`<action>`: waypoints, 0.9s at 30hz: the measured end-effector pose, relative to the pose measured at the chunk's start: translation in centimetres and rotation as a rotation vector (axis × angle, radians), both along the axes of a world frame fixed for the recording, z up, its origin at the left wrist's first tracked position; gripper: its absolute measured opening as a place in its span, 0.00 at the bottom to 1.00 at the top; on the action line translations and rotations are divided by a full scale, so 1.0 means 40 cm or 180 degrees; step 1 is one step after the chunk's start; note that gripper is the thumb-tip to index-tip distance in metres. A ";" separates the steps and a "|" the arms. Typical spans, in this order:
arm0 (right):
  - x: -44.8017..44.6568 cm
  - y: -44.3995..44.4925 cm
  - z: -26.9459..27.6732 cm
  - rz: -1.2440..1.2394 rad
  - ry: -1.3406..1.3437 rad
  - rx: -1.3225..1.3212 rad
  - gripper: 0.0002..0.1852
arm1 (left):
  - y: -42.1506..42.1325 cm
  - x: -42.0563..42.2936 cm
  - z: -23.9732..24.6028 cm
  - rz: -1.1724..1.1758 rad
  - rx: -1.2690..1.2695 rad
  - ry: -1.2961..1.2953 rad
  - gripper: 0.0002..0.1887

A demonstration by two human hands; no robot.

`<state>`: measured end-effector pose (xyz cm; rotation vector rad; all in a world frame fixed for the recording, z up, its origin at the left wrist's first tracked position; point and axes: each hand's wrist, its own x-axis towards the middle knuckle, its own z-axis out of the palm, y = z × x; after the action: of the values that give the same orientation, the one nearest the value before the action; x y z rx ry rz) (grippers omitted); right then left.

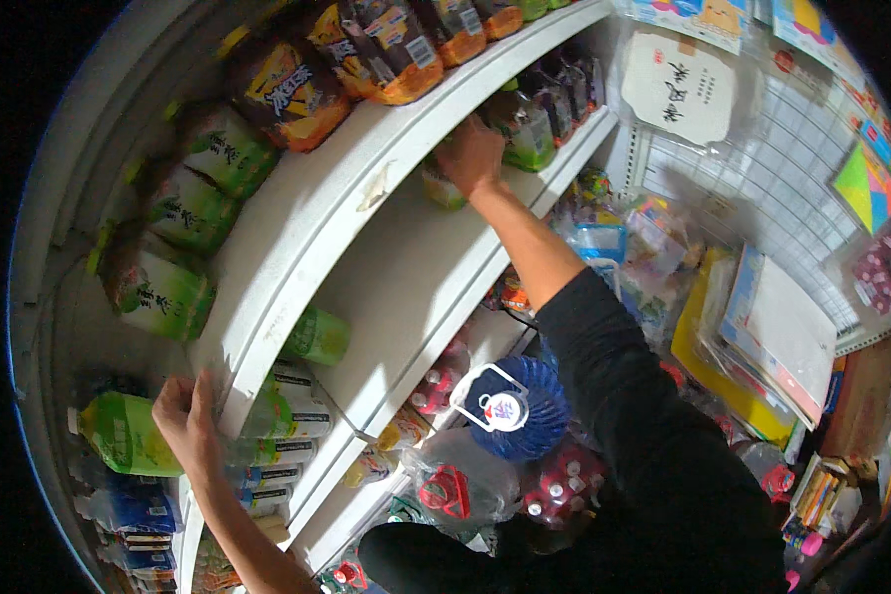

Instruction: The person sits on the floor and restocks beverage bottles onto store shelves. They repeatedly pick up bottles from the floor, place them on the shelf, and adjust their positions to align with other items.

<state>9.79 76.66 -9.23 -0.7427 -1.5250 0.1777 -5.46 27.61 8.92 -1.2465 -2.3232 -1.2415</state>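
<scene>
My right hand (473, 157) reaches into the middle shelf (408, 260), its fingers around the upper part of a drink bottle (444, 187) with a green and pale label. The hand mostly hides that bottle. Just right of it stands a green-labelled tea bottle (523, 134). My left hand (187, 423) is at the front edge of the upper shelf (275, 289), fingers bent, close beside a large green drink bottle (128, 434). Whether it grips the edge or only rests there is unclear. A lone green bottle (318, 335) is on the middle shelf, partly hidden by the upper shelf.
Green tea bottles (193, 208) and dark iced-tea bottles (289, 93) line the upper shelf. Below are a blue water jug (523, 408) with a white handle, a red-capped clear jug (445, 490) and wrapped red-drink bottles (564, 482). A wire rack (787, 223) hangs at right.
</scene>
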 end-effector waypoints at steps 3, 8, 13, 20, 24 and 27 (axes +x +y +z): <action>-0.092 0.094 -0.007 -0.0124 -0.0375 0.0167 0.16 | -0.011 -0.002 -0.005 0.0109 0.0009 -0.0116 0.22; -0.188 0.151 -0.049 -0.0452 -0.0708 0.0356 0.19 | -0.014 0.001 -0.014 0.0098 0.0157 -0.0231 0.20; -0.186 0.094 -0.083 -0.0003 -0.0639 -0.0402 0.33 | -0.019 0.002 -0.005 0.0262 -0.0042 0.0090 0.19; -0.141 0.035 -0.157 0.0393 -0.0407 -0.0972 0.52 | -0.040 -0.020 -0.016 0.0219 -0.0084 0.0163 0.21; -0.180 0.061 -0.163 0.0699 -0.0265 -0.1250 0.44 | -0.041 -0.022 -0.008 0.0287 -0.0064 -0.0033 0.20; -0.192 0.077 -0.189 0.0881 -0.0313 -0.1318 0.44 | -0.035 -0.011 -0.004 0.0215 0.0109 -0.0161 0.19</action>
<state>2.09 79.75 -16.79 -0.8700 -1.7040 0.6888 -5.89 26.19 8.77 -1.1288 -2.3482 -1.2992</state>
